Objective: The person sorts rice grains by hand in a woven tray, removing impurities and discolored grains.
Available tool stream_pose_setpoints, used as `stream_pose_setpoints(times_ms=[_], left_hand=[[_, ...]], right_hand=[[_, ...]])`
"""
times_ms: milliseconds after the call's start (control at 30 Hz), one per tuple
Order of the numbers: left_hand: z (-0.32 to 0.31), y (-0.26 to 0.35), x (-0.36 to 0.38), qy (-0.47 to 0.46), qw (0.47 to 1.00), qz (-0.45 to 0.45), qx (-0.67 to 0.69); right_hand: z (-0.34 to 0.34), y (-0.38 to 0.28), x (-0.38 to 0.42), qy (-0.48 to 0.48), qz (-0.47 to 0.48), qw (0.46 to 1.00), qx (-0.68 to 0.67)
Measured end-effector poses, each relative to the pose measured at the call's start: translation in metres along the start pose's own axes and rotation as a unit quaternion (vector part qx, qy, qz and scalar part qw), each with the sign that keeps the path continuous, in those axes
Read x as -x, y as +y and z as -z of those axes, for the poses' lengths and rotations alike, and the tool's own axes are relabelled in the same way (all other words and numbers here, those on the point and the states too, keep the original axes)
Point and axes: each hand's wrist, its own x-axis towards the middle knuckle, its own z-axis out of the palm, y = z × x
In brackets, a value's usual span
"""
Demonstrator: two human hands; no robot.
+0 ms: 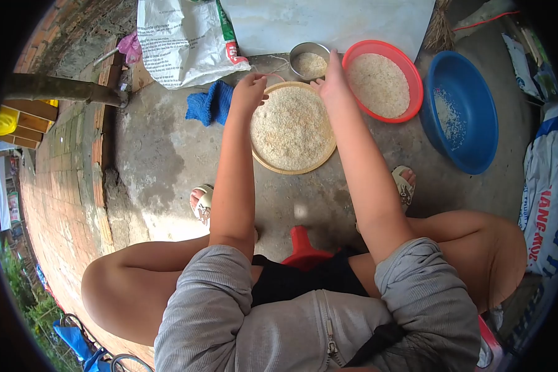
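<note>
A round woven tray [261,162] on the concrete floor holds a broad layer of pale rice grains [293,127]. At its far left rim is my left hand [248,93], fingers loosely bent and apart, with no object visible in them. My right hand [333,80] is at the far right rim, its fingertips pointing inward over the edge of the rice and slightly spread. Just beyond the tray, between my hands, stands a metal bowl [296,51] with some grain inside. A red basin [418,93] of rice sits right of my right hand.
A blue basin [477,139] with scattered grains stands farther right. Blue knitted cloth [212,104] lies left of the tray, below a white printed sack [177,43]. Under me is a red stool [301,245]. More sacks [542,192] line the right side.
</note>
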Motion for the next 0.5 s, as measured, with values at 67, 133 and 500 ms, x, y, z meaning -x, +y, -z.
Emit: stream_pose_setpoints(times_ms=[67, 133, 500], left_hand=[[0.011, -0.032, -0.015, 0.059, 0.993, 0.034, -0.095], [0.014, -0.055, -0.010, 0.124, 0.970, 0.009, -0.208], [-0.043, -0.143, 0.057, 0.356, 0.900, 0.039, -0.249]], right_hand=[[0.032, 0.033, -0.031, 0.065, 0.148, 0.976, 0.148], [0.070, 0.058, -0.039, 0.144, 0.336, 0.857, 0.363], [0.161, 0.097, -0.048, 0.088, 0.334, 0.711, 0.612]])
